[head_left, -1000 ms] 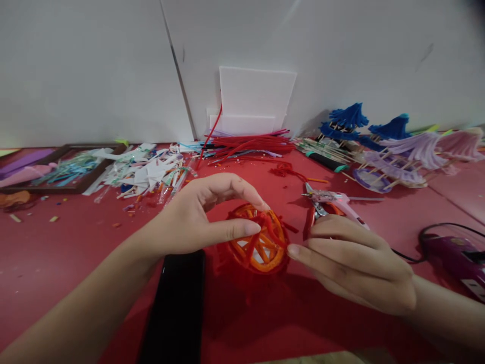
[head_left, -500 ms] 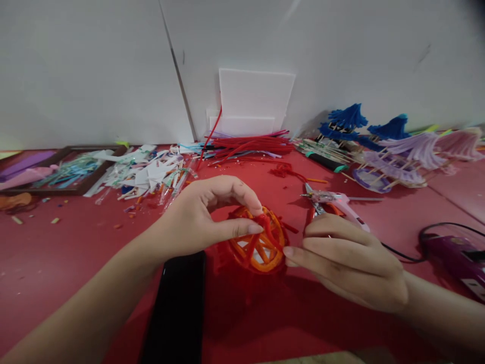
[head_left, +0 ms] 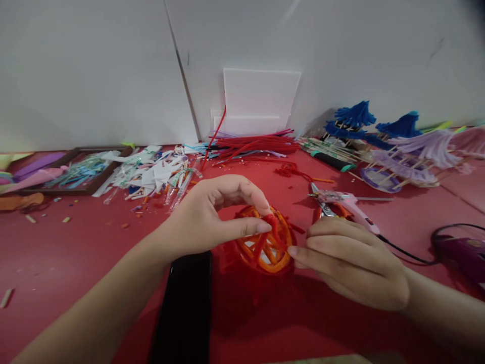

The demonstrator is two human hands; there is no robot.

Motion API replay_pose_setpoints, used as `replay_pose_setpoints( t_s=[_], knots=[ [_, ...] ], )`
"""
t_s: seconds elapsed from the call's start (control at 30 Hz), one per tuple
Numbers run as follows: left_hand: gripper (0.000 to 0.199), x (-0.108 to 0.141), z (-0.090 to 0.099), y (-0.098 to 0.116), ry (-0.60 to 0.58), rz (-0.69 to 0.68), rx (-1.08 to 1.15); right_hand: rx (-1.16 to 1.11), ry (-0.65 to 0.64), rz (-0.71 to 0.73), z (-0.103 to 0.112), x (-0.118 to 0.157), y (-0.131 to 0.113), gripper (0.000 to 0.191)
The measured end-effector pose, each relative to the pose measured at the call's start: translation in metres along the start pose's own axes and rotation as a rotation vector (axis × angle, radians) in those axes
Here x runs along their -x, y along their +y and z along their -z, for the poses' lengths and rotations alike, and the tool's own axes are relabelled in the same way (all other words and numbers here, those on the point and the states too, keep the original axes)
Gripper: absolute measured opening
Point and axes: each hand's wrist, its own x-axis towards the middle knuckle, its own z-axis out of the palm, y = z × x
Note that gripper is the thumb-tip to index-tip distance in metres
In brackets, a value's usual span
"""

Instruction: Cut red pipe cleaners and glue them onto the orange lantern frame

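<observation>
Pinching a red fuzzy strip (head_left: pixel 276 230) between thumb and forefinger, the left hand (head_left: pixel 202 215) arches over an orange openwork disc (head_left: pixel 269 251), which rests on the red tabletop (head_left: pixel 242 328) at centre, directly before the person. The strip curves down across the disc to the right hand (head_left: pixel 352 263), whose fingertips are closed on its lower end at the rim; the remaining fingers of this hand are folded together. White shows through gaps between the disc's spokes. Just beside the left wrist lies a black phone (head_left: pixel 185 308), partly covered by the forearm. Beyond the right hand are pliers (head_left: pixel 326 208), their handles partly hidden, and a pink glue gun (head_left: pixel 354 206) with a black cable (head_left: pixel 405 255) trailing from it. Near the right edge sits a purple device (head_left: pixel 464 258), loosely bordered by a cable loop. Farther back, a bundle of red stems (head_left: pixel 257 146) lies before a white panel (head_left: pixel 261 96), propped against the grey wall (head_left: pixel 113 65). To its left spread a heap of white scraps (head_left: pixel 155 174) and a brown frame (head_left: pixel 91 186); to its right stand blue fringed roofs (head_left: pixel 356 114) and a lilac fringed model (head_left: pixel 428 144).
</observation>
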Motion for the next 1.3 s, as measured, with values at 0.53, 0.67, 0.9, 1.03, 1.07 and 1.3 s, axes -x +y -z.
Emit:
replay_pose_setpoints(
  t_s=[0.53,0.67,0.9,1.03,1.07,1.3],
  knots=[
    [0.015,0.0,-0.001,0.006,0.019,-0.006,-0.058,-0.021,0.061,-0.063,-0.003,-0.001,0.0,0.011],
    [0.015,0.0,-0.001,0.007,0.016,-0.016,-0.084,-0.061,0.05,-0.035,-0.002,-0.004,0.0,0.009],
    [0.015,0.001,0.0,0.009,0.009,-0.026,-0.086,-0.211,0.069,-0.199,0.009,-0.028,0.002,0.012],
    [0.017,0.003,0.001,0.008,0.031,-0.02,-0.07,-0.129,0.098,-0.286,0.009,-0.044,0.003,0.011],
    [0.016,0.004,0.002,0.008,0.039,-0.024,-0.068,-0.116,0.104,-0.292,0.007,-0.047,0.003,0.009],
    [0.011,0.003,0.002,0.01,0.076,-0.03,-0.11,-0.075,0.085,-0.348,-0.002,-0.047,0.0,0.006]
  ],
)
